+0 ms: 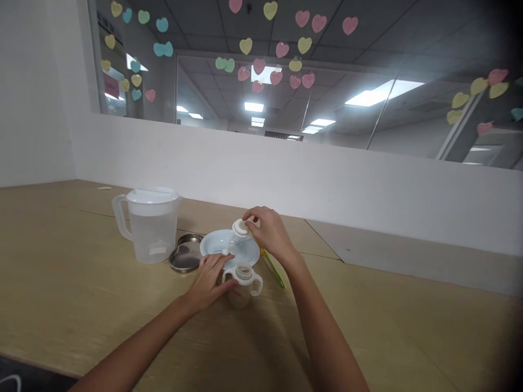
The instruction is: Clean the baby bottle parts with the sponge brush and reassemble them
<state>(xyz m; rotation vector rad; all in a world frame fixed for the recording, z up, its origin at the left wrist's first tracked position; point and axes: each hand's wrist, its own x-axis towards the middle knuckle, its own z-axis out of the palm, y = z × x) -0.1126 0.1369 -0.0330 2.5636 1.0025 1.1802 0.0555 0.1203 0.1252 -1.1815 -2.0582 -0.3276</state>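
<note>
Uncapped two-handled bottle (pixel 239 298) up front, upright on table (pixel 134 337). Left hand (pixel 210 280) has thumb against it, probably steadying; can't tell whether fingers close. Right hand (pixel 268 232) pinches white lid (pixel 240 228) above, presumably so attached straw (pixel 231 240) hangs clear, over bowl (pixel 247 251) behind.

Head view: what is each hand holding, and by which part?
Right hand: the white lid, by its edge. Left hand: thumb at the side of the bottle; whether it grips cannot be told.

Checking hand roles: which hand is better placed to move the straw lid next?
Probably the right hand: it grips the straw lid, while the left hand is at the two-handled bottle.
</note>
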